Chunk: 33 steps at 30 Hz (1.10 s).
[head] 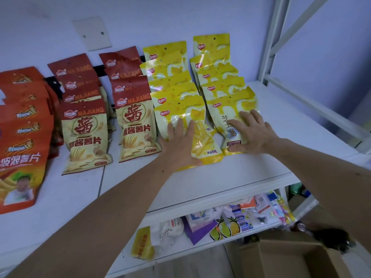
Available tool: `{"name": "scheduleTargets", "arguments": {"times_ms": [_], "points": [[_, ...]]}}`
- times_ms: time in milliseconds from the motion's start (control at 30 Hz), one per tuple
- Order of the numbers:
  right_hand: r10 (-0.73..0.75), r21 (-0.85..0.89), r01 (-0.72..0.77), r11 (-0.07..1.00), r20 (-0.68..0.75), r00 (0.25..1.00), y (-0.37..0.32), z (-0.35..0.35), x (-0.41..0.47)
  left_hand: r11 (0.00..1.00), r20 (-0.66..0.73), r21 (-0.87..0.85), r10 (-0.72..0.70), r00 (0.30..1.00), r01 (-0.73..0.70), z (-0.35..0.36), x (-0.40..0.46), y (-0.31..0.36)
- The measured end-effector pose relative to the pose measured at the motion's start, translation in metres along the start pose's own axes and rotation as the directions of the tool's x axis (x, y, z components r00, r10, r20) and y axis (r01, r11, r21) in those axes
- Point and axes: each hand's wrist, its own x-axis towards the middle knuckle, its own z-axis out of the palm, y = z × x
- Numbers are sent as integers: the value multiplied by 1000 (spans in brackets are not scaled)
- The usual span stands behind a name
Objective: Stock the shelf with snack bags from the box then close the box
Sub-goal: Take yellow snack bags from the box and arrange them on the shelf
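We log both grips flat and spread, grasping nothing: left hand [181,141] and right hand [251,133] press yellow plastic snack bags [202,143] on the white shelf [230,173]; brown cardboard box [291,259] open, below-right, nearer the right.

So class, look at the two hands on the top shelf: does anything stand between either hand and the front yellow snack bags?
Nothing visible does. The left hand lies flat on the front bag of the left yellow row, and the right hand lies on the front bag of the right yellow row.
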Motion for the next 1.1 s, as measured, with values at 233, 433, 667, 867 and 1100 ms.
{"name": "scheduleTargets", "arguments": {"times_ms": [233, 433, 667, 867, 1100], "points": [[12, -103, -3, 995, 91, 996, -6, -4, 2, 986, -55, 168, 34, 998, -25, -3, -1, -3], [25, -138, -9, 990, 115, 993, -8, -9, 5, 979, -35, 178, 112, 993, -104, -6, 7, -8], [-42, -110, 45, 993, 29, 999, -1, -42, 18, 988, -27, 131, 83, 996, -79, -40, 18, 5], [-59, -90, 53, 995, -70, 996, 30, -88, 66, 990, -120, 93, 118, 986, -108, -86, 61, 20], [-87, -170, 76, 983, -57, 995, 72, -113, 139, 987, -148, -148, 48, 988, -70, -110, 130, 40]]}}
